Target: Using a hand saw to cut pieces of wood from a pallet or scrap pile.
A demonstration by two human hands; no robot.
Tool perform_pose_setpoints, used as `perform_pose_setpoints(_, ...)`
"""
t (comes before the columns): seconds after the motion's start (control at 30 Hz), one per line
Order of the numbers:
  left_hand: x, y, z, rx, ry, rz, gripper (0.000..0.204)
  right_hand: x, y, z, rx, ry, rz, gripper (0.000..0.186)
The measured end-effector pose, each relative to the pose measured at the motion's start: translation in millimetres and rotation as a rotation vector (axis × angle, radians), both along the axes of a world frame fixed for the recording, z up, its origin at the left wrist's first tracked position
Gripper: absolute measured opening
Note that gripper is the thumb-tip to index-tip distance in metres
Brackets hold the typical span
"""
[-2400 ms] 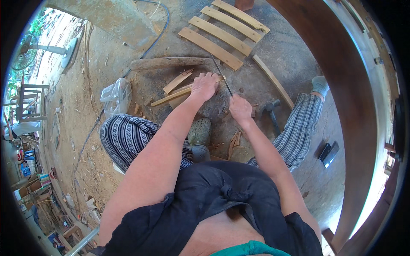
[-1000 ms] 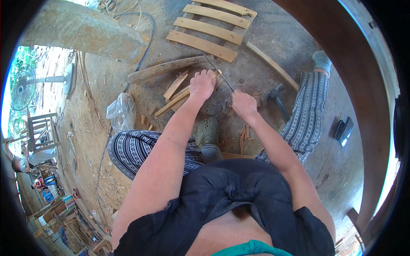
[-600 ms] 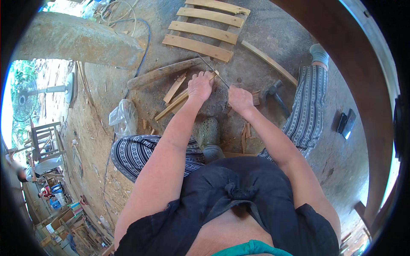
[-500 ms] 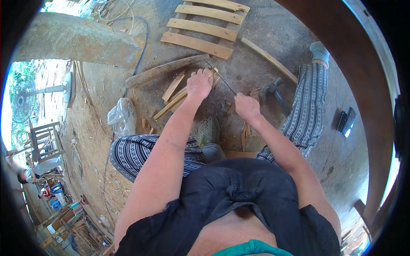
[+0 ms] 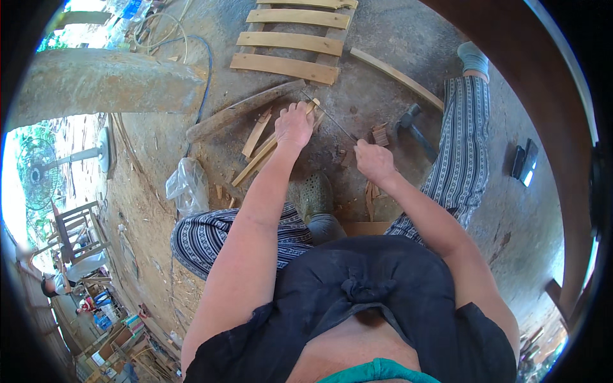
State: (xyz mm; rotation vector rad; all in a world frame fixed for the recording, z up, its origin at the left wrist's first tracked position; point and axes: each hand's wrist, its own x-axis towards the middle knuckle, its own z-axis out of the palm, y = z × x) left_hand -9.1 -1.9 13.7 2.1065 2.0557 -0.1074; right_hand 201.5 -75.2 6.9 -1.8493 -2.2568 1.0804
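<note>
My left hand (image 5: 294,127) is closed on a light wooden strip (image 5: 255,165), which lies slanted over other small boards on the floor. My right hand (image 5: 374,158) grips a long, thin metal tool (image 5: 333,118), possibly a saw or rasp; its blade crosses the strip's upper end, just right of my left hand. A weathered log (image 5: 220,122) lies behind my left hand, with a short split board (image 5: 255,134) between them. A hammer (image 5: 418,135) rests by my right leg, next to small wood scraps (image 5: 380,134).
A slatted panel (image 5: 287,41) and loose plank (image 5: 399,80) lie ahead. At left are a concrete block (image 5: 115,83), plastic bag (image 5: 188,185), standing fan (image 5: 70,159) and co-worker (image 5: 67,277). A dark curved beam (image 5: 555,159) arcs along the right, near dark objects (image 5: 523,163).
My right hand has moved right and down along with the tool, sliding the blade across the strip. My left hand stays on the strip. The whole view has shifted slightly.
</note>
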Motion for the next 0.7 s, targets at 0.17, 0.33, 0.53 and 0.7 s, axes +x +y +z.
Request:
perform_pose_setpoints(0.17,2,1,2,0.017,0.008,-0.006,0.025,-20,30,-10,0.107,0.035,0.071,0.015)
perform_pose_setpoints(0.33,2,1,6,-0.014,0.013,0.003,0.025,-26,37,-23,0.185,0.082,0.07,0.016)
perform_pose_setpoints(0.53,2,1,-3,0.026,0.032,-0.002,0.025,-2,12,-12,0.094,0.025,0.109,0.018)
perform_pose_setpoints(0.7,2,0,2,0.036,0.029,-0.021,0.025,-37,53,-3,0.149,0.119,0.023,0.017)
